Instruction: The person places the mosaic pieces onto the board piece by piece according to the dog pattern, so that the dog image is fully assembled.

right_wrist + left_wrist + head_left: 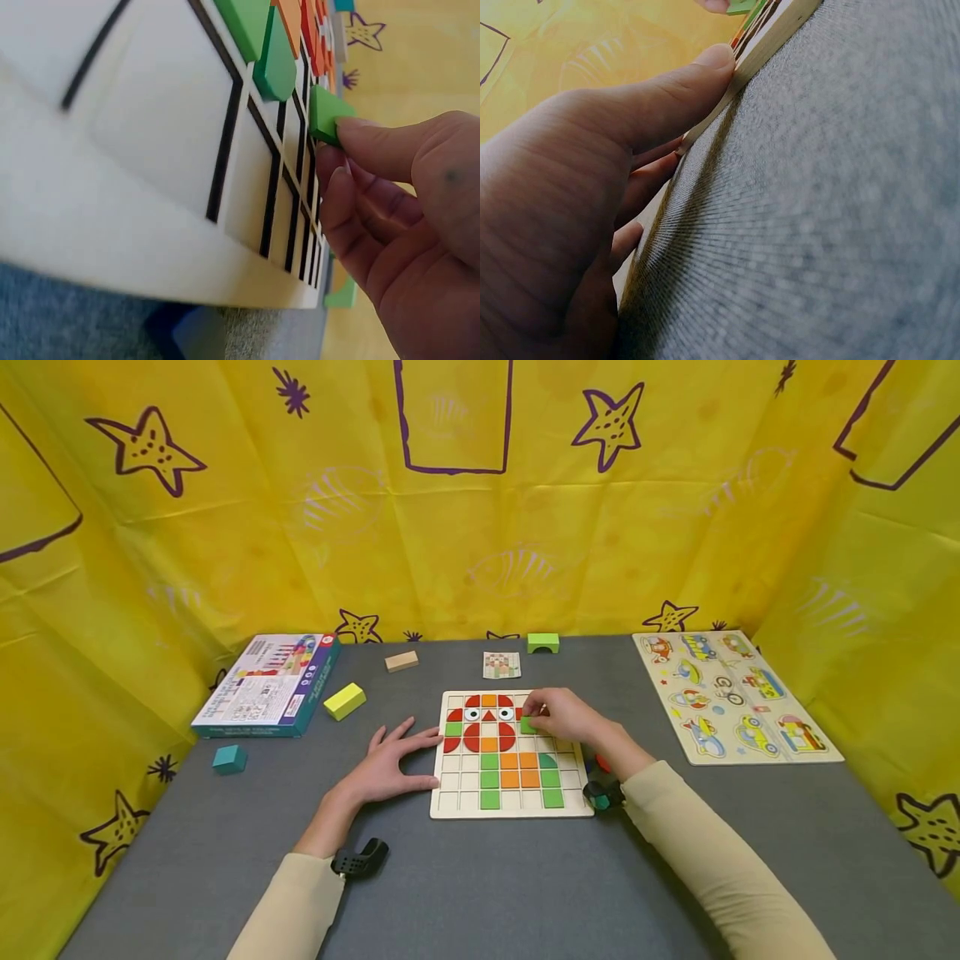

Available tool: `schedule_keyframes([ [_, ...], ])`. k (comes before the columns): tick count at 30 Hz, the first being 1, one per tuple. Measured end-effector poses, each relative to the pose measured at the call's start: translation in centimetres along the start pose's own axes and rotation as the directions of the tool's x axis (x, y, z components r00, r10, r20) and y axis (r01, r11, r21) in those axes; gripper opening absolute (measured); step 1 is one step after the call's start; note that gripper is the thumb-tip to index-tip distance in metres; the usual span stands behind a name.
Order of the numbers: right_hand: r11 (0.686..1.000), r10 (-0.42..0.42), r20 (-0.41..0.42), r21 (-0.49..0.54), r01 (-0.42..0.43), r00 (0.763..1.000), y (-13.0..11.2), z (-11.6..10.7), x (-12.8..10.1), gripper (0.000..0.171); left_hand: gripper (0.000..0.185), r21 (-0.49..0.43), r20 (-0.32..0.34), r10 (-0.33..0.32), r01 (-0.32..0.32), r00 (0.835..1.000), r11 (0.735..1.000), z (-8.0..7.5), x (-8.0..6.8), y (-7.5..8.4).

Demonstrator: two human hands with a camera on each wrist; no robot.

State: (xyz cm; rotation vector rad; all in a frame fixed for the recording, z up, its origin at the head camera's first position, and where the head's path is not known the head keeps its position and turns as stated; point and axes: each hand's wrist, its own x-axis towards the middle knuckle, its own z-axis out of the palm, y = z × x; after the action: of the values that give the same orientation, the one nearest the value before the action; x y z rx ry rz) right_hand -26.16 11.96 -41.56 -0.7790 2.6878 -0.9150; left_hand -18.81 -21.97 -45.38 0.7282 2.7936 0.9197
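Note:
A white grid board [457, 797] lies on the grey table, its upper rows filled with red, orange and green tiles that form an owl-like figure. My right hand [561, 714] pinches a green square tile [528, 724] over the board's right side, level with the second and third rows; the right wrist view shows the same green tile [326, 114] between thumb and fingers, just above the board [150, 150]. My left hand [393, 762] rests flat on the table, thumb and fingers touching the board's left edge [769, 41].
A game box [270, 683], a yellow block [344, 701], a teal block [228, 759], a wooden block [401, 661], a pattern card [502, 665] and a green arch block [543, 643] lie around. A vehicle peg puzzle [731, 693] sits at right. Yellow cloth walls surround the table.

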Motion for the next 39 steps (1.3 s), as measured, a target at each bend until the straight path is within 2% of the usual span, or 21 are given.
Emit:
schedule_keyframes([
  [8, 1.000, -0.014, 0.028, -0.028, 0.014, 1.000, -0.28, 0.41, 0.29, 0.007, 0.073, -0.004, 0.006, -0.006, 0.006, 1.000, 1.000, -0.03, 0.02, 0.05],
  [22, 0.998, -0.030, 0.029, -0.046, 0.031, 0.999, 0.00, 0.61, 0.20, 0.012, 0.073, -0.002, 0.003, -0.005, 0.005, 1.000, 1.000, 0.00, -0.01, -0.02],
  [39, 0.999, 0.012, 0.052, -0.037, -0.010, 0.999, -0.14, 0.61, 0.18, 0.012, 0.073, 0.000, 0.005, -0.003, 0.003, 1.000, 1.000, 0.02, -0.02, 0.06],
])
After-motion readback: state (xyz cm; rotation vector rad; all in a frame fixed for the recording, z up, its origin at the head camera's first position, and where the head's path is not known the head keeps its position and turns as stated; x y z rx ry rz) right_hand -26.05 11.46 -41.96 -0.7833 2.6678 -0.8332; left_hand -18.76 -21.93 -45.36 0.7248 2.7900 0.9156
